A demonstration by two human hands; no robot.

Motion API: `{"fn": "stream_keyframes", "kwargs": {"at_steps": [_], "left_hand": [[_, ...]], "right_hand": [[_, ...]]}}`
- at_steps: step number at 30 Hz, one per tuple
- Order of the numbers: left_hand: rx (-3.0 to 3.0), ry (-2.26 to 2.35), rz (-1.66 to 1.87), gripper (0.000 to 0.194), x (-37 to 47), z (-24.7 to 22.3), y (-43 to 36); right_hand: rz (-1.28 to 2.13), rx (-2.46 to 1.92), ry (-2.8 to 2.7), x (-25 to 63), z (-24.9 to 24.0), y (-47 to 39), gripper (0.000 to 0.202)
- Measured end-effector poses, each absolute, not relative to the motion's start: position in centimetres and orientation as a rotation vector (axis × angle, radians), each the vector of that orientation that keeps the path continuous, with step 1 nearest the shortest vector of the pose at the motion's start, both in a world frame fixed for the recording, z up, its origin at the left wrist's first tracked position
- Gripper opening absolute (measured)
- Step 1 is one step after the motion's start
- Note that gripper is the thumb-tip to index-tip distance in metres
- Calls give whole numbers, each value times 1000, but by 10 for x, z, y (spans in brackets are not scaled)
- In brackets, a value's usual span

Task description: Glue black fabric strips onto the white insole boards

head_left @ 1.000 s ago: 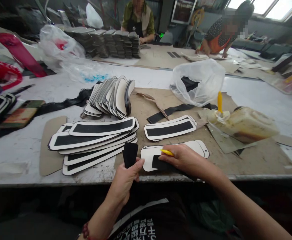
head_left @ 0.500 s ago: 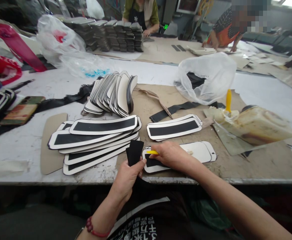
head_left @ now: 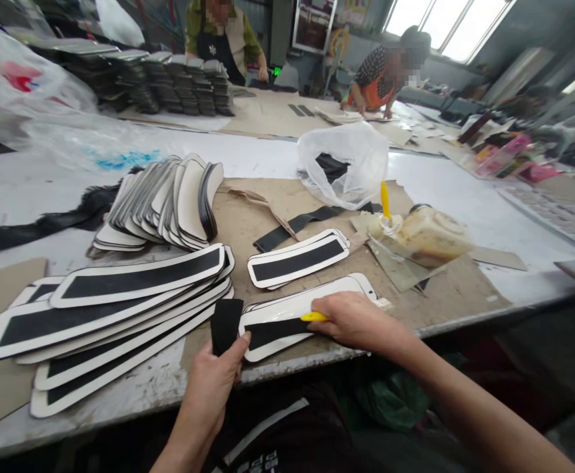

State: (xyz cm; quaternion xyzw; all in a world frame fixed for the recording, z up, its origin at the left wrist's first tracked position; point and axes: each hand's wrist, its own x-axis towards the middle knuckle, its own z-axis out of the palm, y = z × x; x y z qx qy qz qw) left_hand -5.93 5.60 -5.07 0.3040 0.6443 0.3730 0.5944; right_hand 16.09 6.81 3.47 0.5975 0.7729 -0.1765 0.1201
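Observation:
Black strips (head_left: pixel 227 323) are pinched in my left hand (head_left: pixel 214 374) at the table's front edge, with the thumb on the left end of a white curved piece (head_left: pixel 312 303). A black strip (head_left: pixel 272 332) lies along the lower part of that piece. Closed around a yellow-handled tool (head_left: pixel 314 316), my right hand (head_left: pixel 351 318) is over the strip's right end; the tool's tip is mostly hidden. Just behind lie white pieces with a black strip on top (head_left: pixel 300 261). To the left is a fanned pile of similar pieces (head_left: pixel 140 282).
A stack of white pieces (head_left: pixel 189 203) stands behind the pile. Further right are a plastic bag (head_left: pixel 344 164), a glue container (head_left: pixel 438 235) and an upright yellow handle (head_left: pixel 384 199). Two people (head_left: pixel 223 39) (head_left: pixel 377 75) are at the far table.
The view has swung right, so things sit further left. My right hand has moved right along the white piece with the yellow tool, uncovering more of the black strip. My left hand still holds the strips.

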Motion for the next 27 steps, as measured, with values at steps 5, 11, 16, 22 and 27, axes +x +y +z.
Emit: {"fn": "stream_keyframes", "kwargs": {"at_steps": [5, 11, 16, 22, 27], "left_hand": [[707, 1510, 875, 38, -57, -52, 55], [711, 1560, 848, 39, -54, -48, 57], [716, 1582, 825, 39, -54, -45, 57], [714, 1611, 805, 40, -53, -46, 57], [687, 1645, 779, 41, -52, -49, 58]], "right_hand": [[-464, 2154, 2036, 226, 41, 55, 24], [-320, 2217, 1849, 224, 21, 67, 30], [-254, 2206, 1807, 219, 13, 72, 32], [-292, 2192, 1815, 227, 4, 78, 32], [-311, 2176, 1858, 232, -1, 83, 31]]}}
